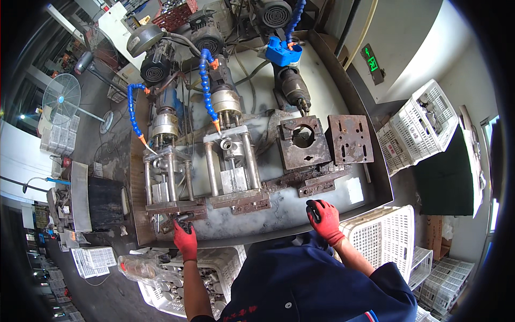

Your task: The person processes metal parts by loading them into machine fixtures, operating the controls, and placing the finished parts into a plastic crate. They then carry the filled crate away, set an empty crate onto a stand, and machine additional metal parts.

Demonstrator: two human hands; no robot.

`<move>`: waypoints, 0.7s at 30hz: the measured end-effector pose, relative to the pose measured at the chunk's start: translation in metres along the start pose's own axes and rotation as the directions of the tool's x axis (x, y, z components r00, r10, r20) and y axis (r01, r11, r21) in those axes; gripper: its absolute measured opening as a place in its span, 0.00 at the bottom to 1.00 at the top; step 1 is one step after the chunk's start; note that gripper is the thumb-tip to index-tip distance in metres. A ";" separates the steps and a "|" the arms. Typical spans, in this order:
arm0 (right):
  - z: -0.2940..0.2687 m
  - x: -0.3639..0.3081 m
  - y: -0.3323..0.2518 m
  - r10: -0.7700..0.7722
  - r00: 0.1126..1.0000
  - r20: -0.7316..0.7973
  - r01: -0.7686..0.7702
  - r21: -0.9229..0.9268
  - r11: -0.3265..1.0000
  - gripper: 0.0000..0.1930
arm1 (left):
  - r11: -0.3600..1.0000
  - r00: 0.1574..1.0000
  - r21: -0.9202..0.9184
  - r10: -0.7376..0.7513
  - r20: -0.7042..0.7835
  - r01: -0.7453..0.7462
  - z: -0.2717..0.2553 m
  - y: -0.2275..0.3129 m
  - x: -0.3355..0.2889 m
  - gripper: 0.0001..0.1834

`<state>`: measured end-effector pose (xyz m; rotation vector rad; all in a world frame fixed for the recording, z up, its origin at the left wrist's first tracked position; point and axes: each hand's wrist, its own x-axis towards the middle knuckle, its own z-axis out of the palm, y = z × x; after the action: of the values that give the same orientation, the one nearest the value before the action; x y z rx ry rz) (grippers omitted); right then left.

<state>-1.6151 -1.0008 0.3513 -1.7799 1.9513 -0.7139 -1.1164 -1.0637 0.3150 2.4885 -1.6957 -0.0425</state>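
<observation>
My left hand (185, 241), in a red glove with black fingertips, is at the foot of the left clamping fixture (170, 172). Its fingers close round a short dark handle (185, 217) at the fixture's front. My right hand (326, 222), gloved the same way, hovers by the tray's front edge, its fingers curled together. Whatever the right fingers hold, if anything, is hidden. A second clamping fixture (233, 169) stands beside the left one, with a round metal part (227, 145) near its top. Blue jointed coolant hoses (204, 80) point down at both fixtures.
A metal tray (370, 206) with milky liquid surrounds the machines. To the right are a rusty block with a round hole (303, 140) and a slotted plate (351, 138). White crates (383, 236) stand by my right arm; a crate of metal parts (233, 268) sits below my left.
</observation>
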 end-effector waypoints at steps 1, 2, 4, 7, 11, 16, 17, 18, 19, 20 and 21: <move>0.001 0.000 0.000 -0.003 1.000 -0.002 0.003 -0.003 1.000 0.15 | 1.000 1.000 0.004 -0.009 0.007 0.009 0.000 -0.001 0.000 0.46; 0.001 0.000 0.001 -0.002 1.000 -0.003 0.002 -0.003 1.000 0.15 | 1.000 1.000 0.004 -0.009 0.008 0.009 -0.001 0.000 -0.001 0.46; 0.000 -0.001 0.001 0.004 1.000 0.004 -0.004 -0.002 1.000 0.16 | 1.000 1.000 -0.005 -0.011 0.017 0.011 -0.003 0.002 -0.002 0.46; -0.002 -0.003 0.001 -0.004 1.000 -0.005 0.004 -0.008 1.000 0.16 | 1.000 1.000 -0.006 0.021 -0.010 -0.021 -0.002 0.003 -0.003 0.46; -0.003 -0.007 0.007 0.025 0.999 -0.032 -0.027 -0.055 0.998 0.15 | 0.998 0.999 -0.045 0.038 -0.024 -0.039 0.001 0.015 -0.002 0.43; 0.004 -0.001 0.007 -0.051 0.998 -0.038 0.049 -0.028 0.998 0.13 | 0.998 0.997 -0.010 0.061 -0.042 -0.062 0.010 -0.030 0.002 0.41; 0.005 -0.001 0.007 -0.056 0.996 -0.069 0.053 -0.044 0.998 0.13 | 0.994 0.994 -0.013 0.104 -0.018 -0.104 0.013 -0.031 0.004 0.41; 0.006 -0.003 0.008 -0.036 0.997 -0.072 0.032 -0.053 0.998 0.13 | 0.994 0.994 0.030 0.103 -0.048 -0.101 0.016 -0.028 0.006 0.42; 0.007 -0.004 0.010 -0.020 0.997 -0.073 0.016 -0.059 0.998 0.13 | 0.993 0.992 0.073 0.099 -0.082 -0.093 0.018 -0.024 0.008 0.43; 0.009 -0.007 0.012 0.002 0.997 -0.080 -0.007 -0.060 0.998 0.13 | 0.997 0.999 0.067 0.048 -0.004 -0.047 0.007 -0.010 0.006 0.44; 0.010 -0.010 0.015 -0.009 0.994 -0.113 0.002 -0.062 0.998 0.13 | 0.995 0.998 0.071 0.066 0.005 -0.066 0.011 -0.008 0.007 0.44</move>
<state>-1.6201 -0.9911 0.3335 -1.8175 2.0632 -0.7801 -1.1070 -1.0683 0.3039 2.4814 -1.8101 0.0217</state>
